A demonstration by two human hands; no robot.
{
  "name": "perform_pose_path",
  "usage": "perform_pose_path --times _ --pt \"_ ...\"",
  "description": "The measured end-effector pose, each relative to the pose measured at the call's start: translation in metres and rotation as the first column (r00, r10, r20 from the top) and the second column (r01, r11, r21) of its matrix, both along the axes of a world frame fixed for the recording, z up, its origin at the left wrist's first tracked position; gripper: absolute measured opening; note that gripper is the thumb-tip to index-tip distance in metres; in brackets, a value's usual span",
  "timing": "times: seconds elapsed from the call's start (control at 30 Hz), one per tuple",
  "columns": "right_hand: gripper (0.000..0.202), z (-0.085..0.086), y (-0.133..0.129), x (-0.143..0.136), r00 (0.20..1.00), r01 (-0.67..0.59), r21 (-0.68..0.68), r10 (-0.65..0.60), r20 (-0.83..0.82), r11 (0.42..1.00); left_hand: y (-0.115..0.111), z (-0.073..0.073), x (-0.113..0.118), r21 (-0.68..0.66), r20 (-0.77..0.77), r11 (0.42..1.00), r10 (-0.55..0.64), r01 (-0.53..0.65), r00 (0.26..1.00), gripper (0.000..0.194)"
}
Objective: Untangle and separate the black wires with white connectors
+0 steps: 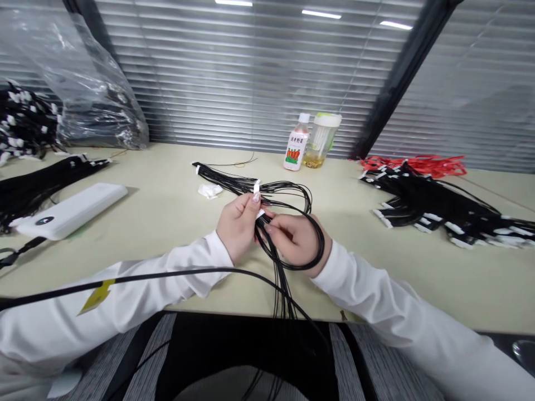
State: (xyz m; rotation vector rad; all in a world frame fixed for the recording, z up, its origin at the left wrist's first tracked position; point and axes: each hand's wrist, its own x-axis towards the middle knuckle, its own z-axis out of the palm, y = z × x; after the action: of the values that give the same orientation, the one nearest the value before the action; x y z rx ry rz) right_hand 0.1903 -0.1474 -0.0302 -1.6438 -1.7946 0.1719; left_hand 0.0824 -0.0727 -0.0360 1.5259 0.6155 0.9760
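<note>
A bundle of thin black cables (288, 192) lies looped on the table between my hands, with loose ends hanging over the front edge. My left hand (239, 225) pinches the bundle beside a white tag or connector (256, 187), thumb on top. My right hand (297, 239) is closed on the same cables just to the right, and a loop passes around its back and wrist. A second white piece (261, 213) shows between the hands. The far end of the bundle (217, 175) reaches back left. The fingertips under the cables are partly hidden.
Further black cable bundles with white ends (434, 206) lie right, near red strips (418, 165). At left are a white power bank (73, 209), more cables (45, 181) and a clear plastic bag (96, 89). A bottle (296, 147), cup (321, 139) and crumpled tissue (210, 190) stand or lie behind.
</note>
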Motion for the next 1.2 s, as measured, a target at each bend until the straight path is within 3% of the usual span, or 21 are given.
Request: perform_pose_path --times 0.23,0.4,0.57,0.7,0.77,0.8,0.9,1.0,1.03,1.1,1.17,1.2 --pt "0.015 -0.001 0.003 0.001 0.996 -0.005 0.055 0.0 0.089 0.998 0.001 0.001 0.0 -0.022 -0.012 1.0 -0.011 0.01 1.0 0.032" --pt "0.01 0.005 0.0 0.003 0.988 0.046 0.002 -0.045 0.145 0.999 -0.001 0.001 0.0 -0.063 -0.006 0.998 0.009 -0.01 1.0 0.031" --pt "0.009 0.015 -0.004 0.019 0.914 0.127 -0.038 -0.102 0.392 0.991 0.008 -0.001 0.001 -0.101 0.027 0.993 0.059 -0.056 0.998 0.031" --pt "0.02 0.028 -0.007 0.05 0.701 0.276 0.18 -0.326 0.634 0.944 0.021 -0.003 0.003 -0.227 0.095 0.969 0.119 -0.095 0.988 0.029" --pt "0.025 0.036 -0.01 0.067 0.674 0.287 0.329 -0.434 0.598 0.9 0.024 -0.002 0.003 -0.328 0.122 0.939 0.146 -0.099 0.982 0.027" --pt "0.026 0.04 -0.012 0.074 0.711 0.243 0.388 -0.435 0.552 0.889 0.025 -0.002 0.004 -0.37 0.127 0.924 0.152 -0.095 0.98 0.026" --pt "0.021 0.052 -0.019 0.085 0.897 0.022 0.431 -0.208 0.391 0.902 0.027 -0.001 0.004 -0.449 0.13 0.891 0.142 -0.069 0.981 0.025" --pt "0.024 0.062 -0.03 0.086 0.98 -0.184 0.241 0.161 0.113 0.953 0.029 -0.002 0.004 -0.481 0.141 0.875 0.134 -0.05 0.981 0.024" --pt "0.028 0.064 -0.034 0.086 0.957 -0.286 0.146 0.29 -0.011 0.947 0.03 -0.002 0.004 -0.487 0.145 0.872 0.136 -0.049 0.98 0.023" --pt "0.026 0.066 -0.042 0.087 0.818 -0.526 0.039 0.518 -0.249 0.85 0.033 -0.003 0.004 -0.494 0.139 0.868 0.142 -0.055 0.98 0.022" --pt "0.022 0.066 -0.046 0.088 0.654 -0.696 0.051 0.661 -0.367 0.717 0.033 -0.003 0.005 -0.499 0.118 0.865 0.14 -0.063 0.983 0.023" --pt "0.021 0.066 -0.048 0.089 0.619 -0.721 0.073 0.689 -0.377 0.689 0.033 -0.003 0.005 -0.498 0.109 0.865 0.135 -0.063 0.985 0.023"
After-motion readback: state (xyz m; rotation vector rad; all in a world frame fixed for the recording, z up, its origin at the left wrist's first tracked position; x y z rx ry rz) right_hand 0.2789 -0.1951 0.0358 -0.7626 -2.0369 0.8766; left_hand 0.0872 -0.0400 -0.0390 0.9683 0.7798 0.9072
